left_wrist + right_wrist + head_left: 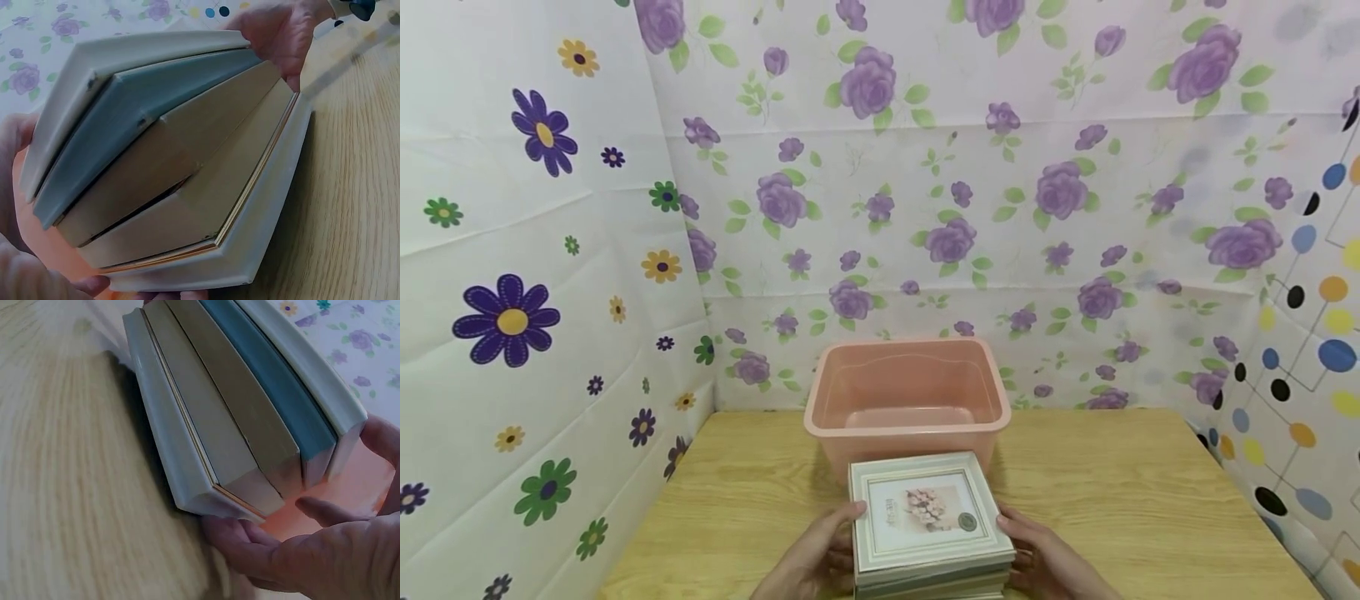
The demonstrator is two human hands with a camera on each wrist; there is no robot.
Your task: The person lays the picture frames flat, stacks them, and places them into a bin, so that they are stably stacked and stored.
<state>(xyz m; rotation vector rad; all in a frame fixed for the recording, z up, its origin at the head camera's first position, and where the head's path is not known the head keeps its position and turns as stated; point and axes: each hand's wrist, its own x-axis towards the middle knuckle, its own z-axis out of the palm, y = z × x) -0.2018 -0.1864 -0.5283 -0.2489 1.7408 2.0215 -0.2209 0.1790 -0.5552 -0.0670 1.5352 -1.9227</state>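
Observation:
A stack of picture frames (925, 508) is held level between both hands in front of a pink plastic tub. The top one is white, with a pink flower print. Edge-on in the left wrist view, a blue-grey frame (150, 103) lies under the white one, then beige-brown frames (169, 150), with another white frame (262, 225) at the bottom. My left hand (820, 554) grips the stack's left side, thumb by the top edge and fingertips under the bottom. From the right side, my right hand (1048, 554) holds it likewise, fingers (234, 540) beneath the lowest frame.
The pink tub (910, 432) stands just beyond the stack, near the back of the wood-grain table (1112, 492); its visible inside holds nothing. Flower-printed cloth (917, 192) hangs behind the table and at the left, dotted cloth (1315, 358) at the right.

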